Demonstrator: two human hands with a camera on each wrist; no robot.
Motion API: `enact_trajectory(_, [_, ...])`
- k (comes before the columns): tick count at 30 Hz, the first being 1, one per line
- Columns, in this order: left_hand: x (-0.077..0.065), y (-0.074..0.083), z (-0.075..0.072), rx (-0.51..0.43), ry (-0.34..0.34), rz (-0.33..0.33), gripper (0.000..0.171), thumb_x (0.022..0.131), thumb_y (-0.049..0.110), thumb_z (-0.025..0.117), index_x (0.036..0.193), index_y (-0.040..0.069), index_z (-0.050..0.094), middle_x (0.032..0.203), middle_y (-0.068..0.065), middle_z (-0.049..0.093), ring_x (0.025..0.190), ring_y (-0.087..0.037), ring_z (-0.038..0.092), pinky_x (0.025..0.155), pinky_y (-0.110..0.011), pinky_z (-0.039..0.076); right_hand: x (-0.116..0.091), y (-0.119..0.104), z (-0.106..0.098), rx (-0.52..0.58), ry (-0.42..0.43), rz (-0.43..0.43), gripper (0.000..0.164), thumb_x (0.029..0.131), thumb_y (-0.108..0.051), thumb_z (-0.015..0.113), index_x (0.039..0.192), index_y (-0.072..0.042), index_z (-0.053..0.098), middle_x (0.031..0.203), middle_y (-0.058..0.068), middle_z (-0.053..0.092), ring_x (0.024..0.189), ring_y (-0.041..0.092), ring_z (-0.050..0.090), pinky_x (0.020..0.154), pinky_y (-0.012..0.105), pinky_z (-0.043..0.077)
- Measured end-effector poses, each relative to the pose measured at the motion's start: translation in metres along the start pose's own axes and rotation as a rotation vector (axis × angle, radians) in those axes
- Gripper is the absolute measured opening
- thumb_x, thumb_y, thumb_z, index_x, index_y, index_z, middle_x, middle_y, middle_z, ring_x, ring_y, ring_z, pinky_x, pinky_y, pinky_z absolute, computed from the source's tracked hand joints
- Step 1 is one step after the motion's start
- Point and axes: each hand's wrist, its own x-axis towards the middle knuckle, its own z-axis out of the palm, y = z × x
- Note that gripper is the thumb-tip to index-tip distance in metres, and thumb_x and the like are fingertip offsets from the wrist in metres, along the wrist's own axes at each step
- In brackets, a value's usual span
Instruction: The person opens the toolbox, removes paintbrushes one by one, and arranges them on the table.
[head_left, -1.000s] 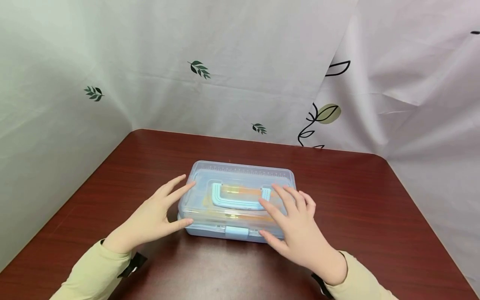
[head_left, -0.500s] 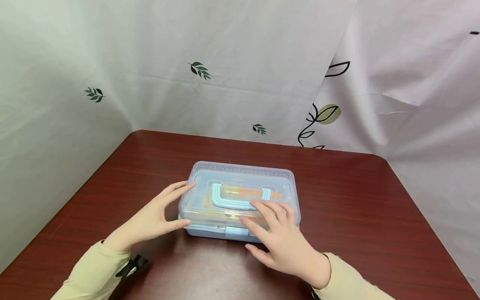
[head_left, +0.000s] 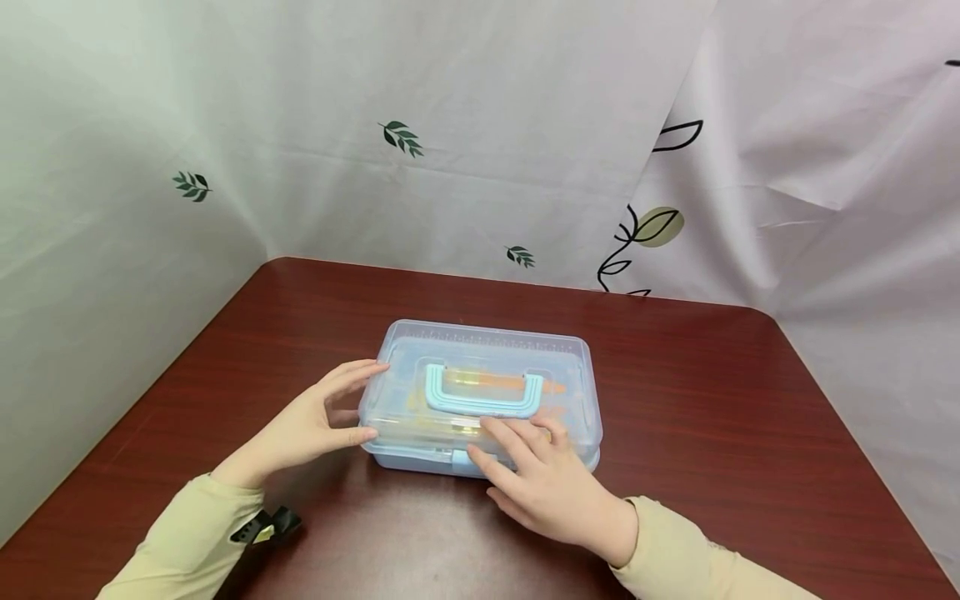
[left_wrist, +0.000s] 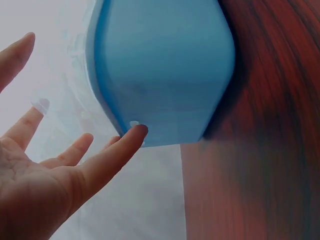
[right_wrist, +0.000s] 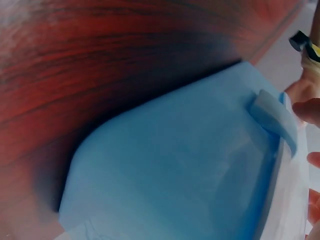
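Observation:
A light-blue plastic case (head_left: pixel 480 350) with a translucent lid rests on the table. Its pale-blue handle (head_left: pixel 483 407) lies folded down on the lid, and an orange and yellow item (head_left: pixel 510 382) shows through the plastic. My left hand (head_left: pixel 300 429) is at the case's left end, thumb and fingers spread at the lid's edge. Over the front right edge is my right hand (head_left: pixel 551 487), fingers loosely bent by the front latch (head_left: pixel 462 462), which it partly covers. In the right wrist view the latch (right_wrist: pixel 275 117) projects from the blue base; whether it is fastened I cannot tell.
The case stands on a dark red-brown wooden table (head_left: pixel 720 433). A pale curtain (head_left: pixel 465 200) with leaf prints hangs behind and along both sides. A black strap (head_left: pixel 270 525) is at the left wrist.
My right hand has moved left and toward the front, from above the lid's right part to the front edge by the latch. The left hand has barely shifted, and the case stays in place.

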Motion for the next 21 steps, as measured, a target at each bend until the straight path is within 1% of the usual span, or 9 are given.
enact_trajectory(1, [0.0,0.0,0.0,-0.017,-0.005,-0.004,0.071,0.078,0.0,0.074,0.141,0.005,0.041,0.143,-0.016,0.032,0.121,0.012,0.041,0.085,-0.02,0.051,0.0,0.0,0.001,-0.016,0.006,-0.007,0.048,0.076,-0.033,0.07,0.12,-0.014,0.06,0.128,0.012,0.053,0.108,0.024,0.049,0.085,0.043,0.031])
enact_trajectory(3, [0.001,0.0,-0.001,-0.037,-0.014,-0.011,0.071,0.079,0.0,0.074,0.141,0.004,0.04,0.143,-0.015,0.032,0.12,0.011,0.042,0.083,-0.021,0.052,0.0,0.0,0.003,-0.048,0.031,-0.023,0.041,0.08,-0.029,0.065,0.118,-0.013,0.061,0.127,0.012,0.054,0.107,0.024,0.049,0.083,0.042,0.031])
enact_trajectory(6, [0.001,-0.001,-0.001,-0.069,-0.022,-0.02,0.07,0.079,-0.001,0.073,0.141,0.005,0.04,0.142,-0.008,0.032,0.12,0.01,0.043,0.08,-0.025,0.055,0.001,0.0,0.007,-0.099,0.077,-0.047,0.031,0.089,-0.021,0.05,0.115,-0.012,0.063,0.124,0.012,0.057,0.105,0.023,0.051,0.08,0.04,0.032])
enact_trajectory(7, [0.001,-0.001,-0.002,-0.073,-0.023,-0.024,0.07,0.08,-0.001,0.073,0.141,0.005,0.04,0.141,-0.005,0.032,0.12,0.009,0.043,0.079,-0.026,0.055,0.002,0.0,0.008,-0.117,0.092,-0.057,0.03,0.091,-0.02,0.045,0.114,-0.012,0.064,0.123,0.012,0.058,0.104,0.022,0.051,0.079,0.04,0.032])
enact_trajectory(9, [0.001,-0.001,-0.002,-0.083,-0.026,-0.033,0.07,0.08,0.0,0.073,0.141,0.005,0.04,0.14,0.0,0.033,0.119,0.009,0.043,0.078,-0.027,0.055,0.002,0.0,0.01,-0.144,0.114,-0.078,0.031,0.094,-0.017,0.04,0.113,-0.012,0.064,0.122,0.011,0.058,0.102,0.022,0.05,0.078,0.039,0.032])
enact_trajectory(12, [0.001,-0.002,-0.002,-0.098,-0.03,-0.059,0.069,0.08,0.001,0.073,0.141,0.006,0.04,0.14,0.004,0.033,0.118,0.008,0.044,0.078,-0.028,0.056,0.001,0.0,0.012,-0.168,0.125,-0.112,0.031,0.095,-0.014,0.039,0.113,-0.012,0.064,0.122,0.011,0.058,0.102,0.021,0.049,0.078,0.039,0.031])
enact_trajectory(16, [0.0,-0.002,-0.002,-0.105,-0.034,-0.083,0.069,0.081,0.003,0.073,0.141,0.007,0.04,0.139,0.007,0.033,0.118,0.008,0.044,0.078,-0.028,0.056,-0.001,0.0,0.012,-0.186,0.101,-0.145,0.032,0.093,-0.01,0.039,0.114,-0.011,0.064,0.123,0.011,0.056,0.106,0.022,0.049,0.079,0.038,0.031])
enact_trajectory(21, [0.0,-0.003,-0.002,-0.108,-0.039,-0.057,0.068,0.081,0.002,0.072,0.141,0.007,0.039,0.139,0.006,0.033,0.119,0.008,0.043,0.079,-0.028,0.055,-0.003,-0.004,0.016,-0.217,0.071,-0.165,0.031,0.099,-0.006,0.036,0.11,-0.011,0.065,0.121,0.006,0.057,0.105,0.018,0.05,0.08,0.036,0.033])
